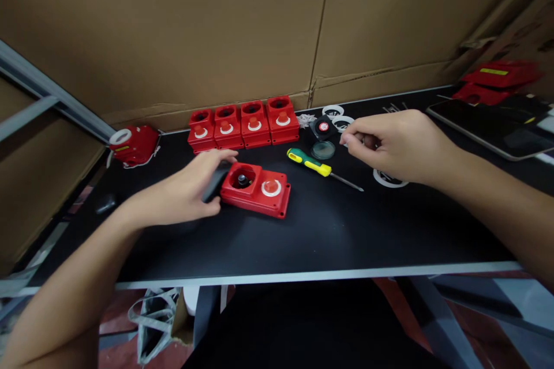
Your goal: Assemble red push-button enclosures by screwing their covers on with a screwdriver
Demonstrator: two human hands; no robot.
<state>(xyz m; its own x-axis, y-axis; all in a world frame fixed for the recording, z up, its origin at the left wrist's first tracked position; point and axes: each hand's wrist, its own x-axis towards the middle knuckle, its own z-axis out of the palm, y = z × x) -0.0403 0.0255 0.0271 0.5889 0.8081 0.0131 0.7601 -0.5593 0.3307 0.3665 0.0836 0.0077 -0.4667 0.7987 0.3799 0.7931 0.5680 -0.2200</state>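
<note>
A red plastic housing (255, 190) lies flat on the black table, with a round well holding a small dark part at its left and an orange-red dome in a white ring at its right. My left hand (190, 190) curves around its left end, thumb and fingers apart; whether the fingertips touch is unclear. Over the table's right side, my right hand (385, 144) is closed in a pinch, and anything between its fingertips is too small to make out. Between the hands lies a green and yellow screwdriver (320, 167), its tip pointing right.
Several similar red housings (255, 124) stand in a row along the cardboard wall. Behind the screwdriver are a clear round disc (323, 150), a black square part (322, 127) and white rings (333, 110). Red parts (134, 145) sit far left; a tablet (489, 127) lies right.
</note>
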